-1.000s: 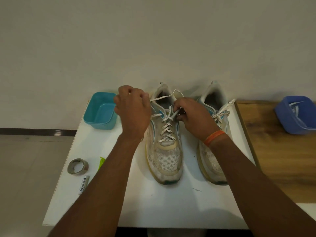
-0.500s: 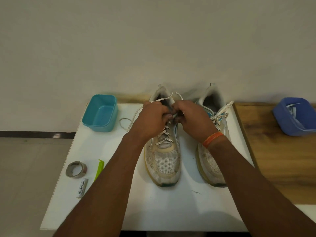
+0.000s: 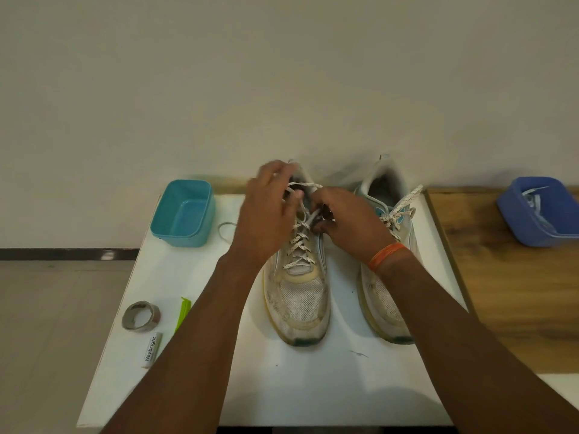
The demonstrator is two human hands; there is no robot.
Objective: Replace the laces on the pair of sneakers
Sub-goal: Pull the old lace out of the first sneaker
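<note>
Two worn white sneakers stand side by side on a white table, toes toward me. The left sneaker has a white speckled lace crossed up its eyelets. My left hand hovers over its collar, blurred, with a loop of the lace running round its fingers. My right hand, an orange band at the wrist, pinches the lace near the top eyelets. The right sneaker is laced with a similar lace, partly hidden by my right wrist.
A teal tub sits at the table's back left. A tape roll, a green strip and a small white tube lie near the left edge. On the wooden top to the right, a blue tub holds laces.
My left hand has risen from the eyelets toward the collar, drawing the lace up with it. My right hand stays near the top eyelets.
</note>
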